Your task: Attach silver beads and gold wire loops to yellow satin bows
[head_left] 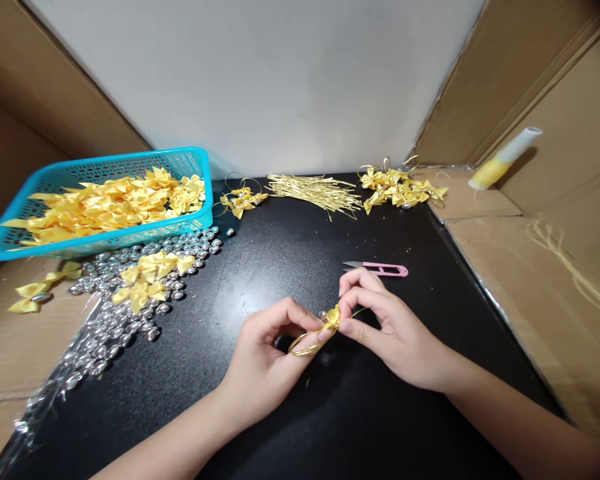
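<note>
Between thumb and fingers, my left hand (275,357) pinches a yellow ribbon bow (333,317) with a gold cord (303,348) looped at its lower side. A small silver bead (323,314) shows beside the bow. My right hand (395,330) is closed at the bow's right side, its thumb and index finger pinching the thin gold cord there; a short end of it sticks out behind the fingers. Just beyond the right hand lie pink thread snips (390,270) on the black table.
A blue basket (207,180) of yellow bows stands at the back left, with silver beads (125,333) spread before it. Gold cord pieces (313,193) lie at the back, between finished-looking bow clusters (400,187). A white-and-yellow tube (505,160) stands at right by cardboard walls.
</note>
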A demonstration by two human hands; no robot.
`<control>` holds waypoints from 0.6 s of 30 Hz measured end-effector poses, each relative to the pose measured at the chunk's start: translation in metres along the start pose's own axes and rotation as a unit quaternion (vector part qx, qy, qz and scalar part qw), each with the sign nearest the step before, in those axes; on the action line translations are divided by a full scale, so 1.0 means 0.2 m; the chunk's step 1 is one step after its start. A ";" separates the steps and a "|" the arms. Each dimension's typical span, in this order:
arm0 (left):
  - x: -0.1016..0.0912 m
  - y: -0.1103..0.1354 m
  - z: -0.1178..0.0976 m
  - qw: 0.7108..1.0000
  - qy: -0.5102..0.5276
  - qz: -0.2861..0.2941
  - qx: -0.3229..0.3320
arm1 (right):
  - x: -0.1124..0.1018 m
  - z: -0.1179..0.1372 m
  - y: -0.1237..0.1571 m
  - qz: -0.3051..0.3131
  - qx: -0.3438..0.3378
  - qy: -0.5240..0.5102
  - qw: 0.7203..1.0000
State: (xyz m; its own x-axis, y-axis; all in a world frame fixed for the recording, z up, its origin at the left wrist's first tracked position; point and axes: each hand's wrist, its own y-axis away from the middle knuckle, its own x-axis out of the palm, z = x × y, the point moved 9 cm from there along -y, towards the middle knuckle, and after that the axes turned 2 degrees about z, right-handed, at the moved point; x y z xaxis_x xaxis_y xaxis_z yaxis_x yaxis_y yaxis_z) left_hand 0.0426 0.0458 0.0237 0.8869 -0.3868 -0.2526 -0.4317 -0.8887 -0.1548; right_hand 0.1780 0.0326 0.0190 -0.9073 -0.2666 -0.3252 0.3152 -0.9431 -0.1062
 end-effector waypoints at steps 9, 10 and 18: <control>0.01 -0.01 0.04 0.997 0.045 0.007 -0.063 | 0.00 0.00 0.00 0.006 0.010 0.008 1.000; 0.00 -0.01 0.05 0.996 0.055 0.002 -0.071 | -0.02 0.02 0.00 -0.008 -0.002 0.026 1.000; 0.01 -0.01 0.07 0.993 0.071 -0.006 -0.096 | -0.11 0.18 0.07 -0.159 -0.116 0.152 0.969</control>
State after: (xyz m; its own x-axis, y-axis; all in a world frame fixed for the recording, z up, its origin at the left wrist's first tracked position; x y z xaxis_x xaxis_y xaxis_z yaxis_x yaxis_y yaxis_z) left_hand 0.0421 0.0509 0.0097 0.9117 -0.3951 -0.1125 -0.3941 -0.9185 0.0321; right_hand 0.1927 0.0189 0.0582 -0.8560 0.1337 -0.4994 0.1193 -0.8888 -0.4425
